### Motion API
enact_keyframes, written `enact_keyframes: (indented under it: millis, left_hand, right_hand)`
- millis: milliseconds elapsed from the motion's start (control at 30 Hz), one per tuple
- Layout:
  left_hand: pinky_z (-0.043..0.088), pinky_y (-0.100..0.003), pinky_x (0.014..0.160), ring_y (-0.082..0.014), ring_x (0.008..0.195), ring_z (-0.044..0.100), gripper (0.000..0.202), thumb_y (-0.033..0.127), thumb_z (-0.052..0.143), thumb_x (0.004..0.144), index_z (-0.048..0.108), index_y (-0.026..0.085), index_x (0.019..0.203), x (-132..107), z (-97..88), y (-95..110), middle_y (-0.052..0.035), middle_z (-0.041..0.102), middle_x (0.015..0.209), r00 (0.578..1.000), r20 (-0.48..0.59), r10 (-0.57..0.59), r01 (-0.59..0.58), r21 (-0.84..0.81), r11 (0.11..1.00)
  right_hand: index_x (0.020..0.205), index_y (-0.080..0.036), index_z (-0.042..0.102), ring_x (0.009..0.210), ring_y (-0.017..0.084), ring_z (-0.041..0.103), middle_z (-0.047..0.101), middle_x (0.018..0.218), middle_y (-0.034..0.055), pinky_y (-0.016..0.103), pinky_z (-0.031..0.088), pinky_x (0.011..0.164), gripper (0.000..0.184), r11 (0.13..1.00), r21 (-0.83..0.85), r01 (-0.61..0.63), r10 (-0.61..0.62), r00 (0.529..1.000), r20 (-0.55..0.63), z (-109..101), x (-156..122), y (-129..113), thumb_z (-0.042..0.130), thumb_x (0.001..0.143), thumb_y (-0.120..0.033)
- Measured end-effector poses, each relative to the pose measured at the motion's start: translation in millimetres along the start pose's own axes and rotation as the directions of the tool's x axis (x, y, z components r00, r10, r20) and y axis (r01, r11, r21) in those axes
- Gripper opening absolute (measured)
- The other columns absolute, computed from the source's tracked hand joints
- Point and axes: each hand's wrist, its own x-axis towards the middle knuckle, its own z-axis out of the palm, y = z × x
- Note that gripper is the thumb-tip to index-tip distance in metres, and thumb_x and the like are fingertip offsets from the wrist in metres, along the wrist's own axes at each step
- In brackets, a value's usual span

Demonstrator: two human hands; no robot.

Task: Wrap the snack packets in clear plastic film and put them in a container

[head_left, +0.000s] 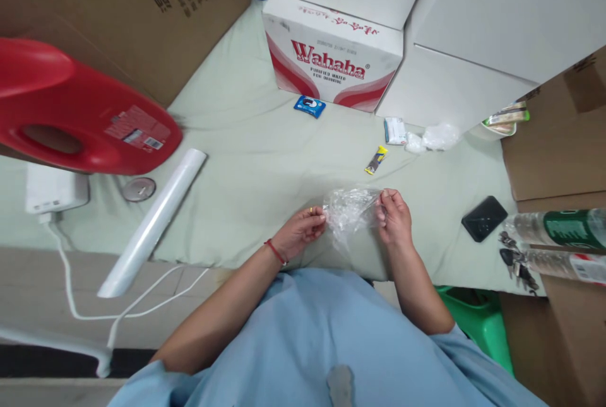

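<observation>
While left hand (303, 227) and right hand (396, 216) hold clear plastic (348, 211) below frame centre, fingers clamped on opposite edges, light, even tension probably avoids tearing.

Clear plastic (348, 211) too blurred to tell bag from sheet. Red jug (95, 101) runs off left edge, green-labelled bottle (563, 229) off right. Sleeve (468, 363) partly hides green stool (487, 325).
</observation>
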Motion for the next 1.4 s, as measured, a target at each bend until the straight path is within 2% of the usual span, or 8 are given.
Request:
enact_keyframes:
  millis: [167, 367, 467, 567, 967, 1200, 1333, 1400]
  left_hand:
    - [0.058, -0.033, 0.09, -0.0196, 0.103, 0.066, 0.034, 0.019, 0.087, 0.063, 0.075, 0.024, 0.094, -1.3, 10.6, -5.0, -0.0049, 0.072, 0.109, 0.987, 0.111, 0.113, -0.102, -0.1, 0.99]
    - [0.059, -0.04, 0.097, -0.0253, 0.133, 0.058, 0.094, 0.02, 0.097, 0.059, 0.06, 0.045, 0.142, -1.3, 26.4, -15.7, -0.0019, 0.043, 0.167, 0.952, 0.12, 0.283, -0.284, -0.006, 0.959]
    - [0.058, -0.033, 0.089, -0.02, 0.106, 0.069, 0.058, 0.034, 0.096, 0.066, 0.075, 0.026, 0.119, 2.2, 22.3, -17.9, -0.0068, 0.073, 0.129, 0.947, -0.04, 0.318, -0.309, 0.147, 0.939]
    - [0.055, -0.029, 0.071, -0.015, 0.072, 0.065, 0.044, 0.053, 0.092, 0.069, 0.077, 0.017, 0.089, 4.7, 15.4, -15.0, -0.0027, 0.073, 0.079, 0.935, -0.171, 0.311, -0.266, 0.239, 0.934]
    - [0.035, -0.023, 0.051, -0.0083, 0.052, 0.046, 0.048, 0.058, 0.091, 0.065, 0.074, 0.017, 0.082, -2.3, -5.5, 5.2, 0.0045, 0.058, 0.06, 0.927, -0.247, 0.281, -0.193, 0.327, 0.925]
    - [0.05, -0.025, 0.069, -0.0138, 0.077, 0.061, 0.039, 0.041, 0.087, 0.065, 0.075, 0.017, 0.094, -4.1, -34.0, 23.3, -0.0039, 0.072, 0.09, 0.799, -0.385, 0.462, -0.289, 0.427, 0.857]
    - [0.054, -0.027, 0.077, -0.0193, 0.103, 0.064, 0.044, 0.031, 0.079, 0.069, 0.07, 0.02, 0.111, -8.0, -32.3, 20.7, -0.0082, 0.065, 0.121, 0.652, -0.384, 0.654, -0.333, 0.63, 0.702]
    - [0.054, -0.027, 0.079, -0.019, 0.104, 0.062, 0.037, 0.027, 0.072, 0.074, 0.067, 0.021, 0.11, -13.0, -27.4, 18.7, -0.0068, 0.062, 0.118, 0.576, -0.369, 0.729, -0.381, 0.669, 0.639]
  right_hand:
    - [0.082, -0.022, 0.053, 0.041, 0.0, 0.032, 0.059, 0.068, -0.0079, 0.011, 0.021, 0.031, 0.045, 0.965, 0.19, -0.181, 0.174, 0.983, 0.051, -7.7, 7.5, 7.1, 0.094, 0.069, -0.033]
    - [0.081, -0.021, 0.052, 0.043, 0.0, 0.036, 0.062, 0.07, -0.0067, 0.009, 0.028, 0.034, 0.04, 0.944, 0.278, -0.178, 0.175, 0.984, 0.036, -1.1, 6.4, 23.1, 0.091, 0.072, -0.028]
    - [0.081, -0.021, 0.052, 0.043, 0.0, 0.035, 0.064, 0.071, -0.0064, 0.009, 0.028, 0.033, 0.04, 0.945, 0.274, -0.18, 0.175, 0.984, 0.046, -2.8, 5.8, 24.5, 0.091, 0.072, -0.029]
    - [0.083, -0.022, 0.054, 0.043, 0.001, 0.034, 0.066, 0.072, -0.0059, 0.01, 0.026, 0.032, 0.041, 0.958, 0.236, -0.165, 0.163, 0.986, 0.029, -7.6, 7.3, 23.3, 0.091, 0.073, -0.033]
    - [0.083, -0.023, 0.056, 0.044, 0.002, 0.037, 0.07, 0.08, -0.0061, 0.015, 0.028, 0.036, 0.038, 0.971, 0.237, 0.003, 0.026, 0.993, -0.116, -30.8, 16.0, -2.2, 0.091, 0.072, -0.029]
    - [0.088, -0.028, 0.063, 0.078, 0.011, 0.063, 0.069, 0.092, -0.0035, 0.026, 0.056, 0.072, 0.024, 0.936, 0.28, 0.212, -0.224, 0.975, 0.012, -23.0, -2.7, -39.9, 0.085, 0.08, -0.032]
    - [0.083, -0.029, 0.061, 0.092, 0.02, 0.067, 0.073, 0.103, 0.0014, 0.039, 0.057, 0.082, 0.029, 0.939, 0.159, 0.304, -0.325, 0.936, 0.133, -9.4, -31.8, -48.5, 0.086, 0.079, -0.044]
    - [0.079, -0.028, 0.064, 0.094, 0.023, 0.068, 0.074, 0.11, 0.0055, 0.045, 0.056, 0.089, 0.03, 0.947, -0.016, 0.321, -0.297, 0.893, 0.338, -1.2, -45.0, -48.5, 0.083, 0.081, -0.051]
